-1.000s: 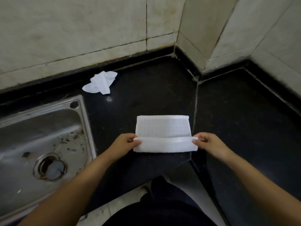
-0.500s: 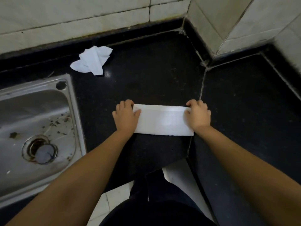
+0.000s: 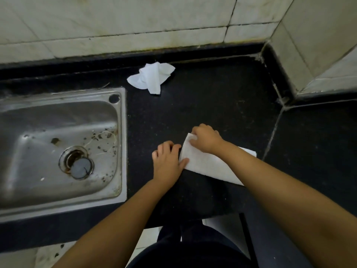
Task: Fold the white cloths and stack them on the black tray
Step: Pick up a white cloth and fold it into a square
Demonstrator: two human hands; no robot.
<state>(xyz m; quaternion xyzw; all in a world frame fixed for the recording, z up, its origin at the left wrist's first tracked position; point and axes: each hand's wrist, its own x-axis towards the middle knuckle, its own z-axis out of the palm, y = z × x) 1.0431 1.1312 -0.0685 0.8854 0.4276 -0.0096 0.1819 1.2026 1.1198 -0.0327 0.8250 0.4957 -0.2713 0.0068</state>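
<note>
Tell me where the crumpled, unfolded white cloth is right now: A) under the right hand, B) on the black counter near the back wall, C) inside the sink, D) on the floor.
B: the crumpled cloth lies on the black counter by the wall, beyond the sink, apart from both hands.

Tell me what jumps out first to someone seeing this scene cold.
Two bare hands work a folded white cloth on the black counter: the left hand presses its left edge, the right hand pinches its far left corner. A crumpled white cloth lies near the wall, and a grimy steel sink sits left.
</note>
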